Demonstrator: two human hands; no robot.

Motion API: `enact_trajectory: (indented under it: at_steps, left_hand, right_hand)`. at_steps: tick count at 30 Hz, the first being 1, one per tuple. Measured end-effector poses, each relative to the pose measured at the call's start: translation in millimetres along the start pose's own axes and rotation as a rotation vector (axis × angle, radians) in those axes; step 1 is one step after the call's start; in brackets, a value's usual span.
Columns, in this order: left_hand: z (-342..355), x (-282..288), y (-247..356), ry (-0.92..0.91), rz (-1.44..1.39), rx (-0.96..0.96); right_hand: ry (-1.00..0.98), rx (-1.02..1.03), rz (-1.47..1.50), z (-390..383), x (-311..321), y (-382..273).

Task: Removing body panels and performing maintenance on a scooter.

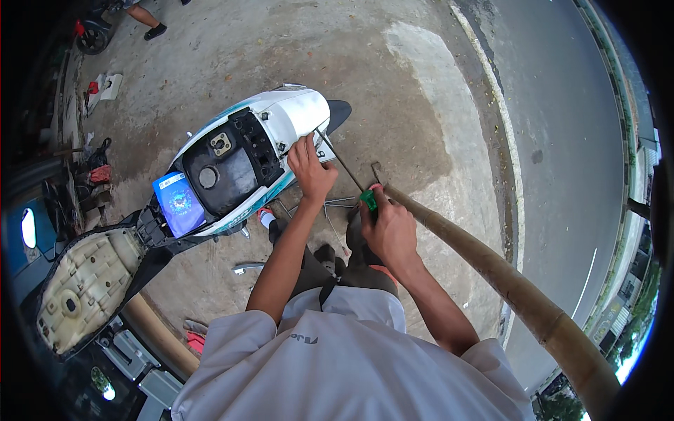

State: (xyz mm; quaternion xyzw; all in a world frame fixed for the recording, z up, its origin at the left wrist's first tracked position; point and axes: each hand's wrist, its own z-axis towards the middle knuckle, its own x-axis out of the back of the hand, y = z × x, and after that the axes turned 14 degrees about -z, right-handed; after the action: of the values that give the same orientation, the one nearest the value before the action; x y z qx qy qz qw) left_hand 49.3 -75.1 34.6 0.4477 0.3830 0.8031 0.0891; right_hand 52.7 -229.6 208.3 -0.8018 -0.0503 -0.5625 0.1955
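A white scooter [291,112] lies across the view with its seat raised, showing a dark under-seat compartment [235,179]. My left hand [309,168] has curled fingers on the edge of the white rear panel, beside a long screwdriver's shaft [340,158]. My right hand [390,231] grips that screwdriver's green handle [366,199]; its tip reaches the rear panel, though the exact contact is hard to see. The upturned seat [88,288] hangs at lower left, and a blue package [179,207] rests on the scooter's left end.
A long bamboo pole [505,281] runs diagonally beside my right hand. A person's leg [144,17] and another motorbike [93,35] are at top left. Assorted items [100,173] line the left edge. A painted curb line [512,161] borders the asphalt road [562,175] at right.
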Motion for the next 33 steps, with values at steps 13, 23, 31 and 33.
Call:
enact_trajectory:
  at_steps: [13, 23, 31, 33]
  left_hand:
    - [3, -1, -4, 0.037, -0.021, -0.066]
    - [5, 1, 3, 0.031, -0.071, -0.001]
    - [5, -1, 2, 0.010, -0.040, 0.022]
    - [4, -1, 1, 0.010, -0.040, 0.022]
  right_hand:
    - [-0.188, -0.071, 0.228, 7, -20, 2]
    - [-0.328, -0.118, 0.591, 4, -40, 30]
    - [-0.161, 0.045, -0.064, 10, -6, -8]
    - [-0.176, 0.090, -0.057, 16, 25, -23]
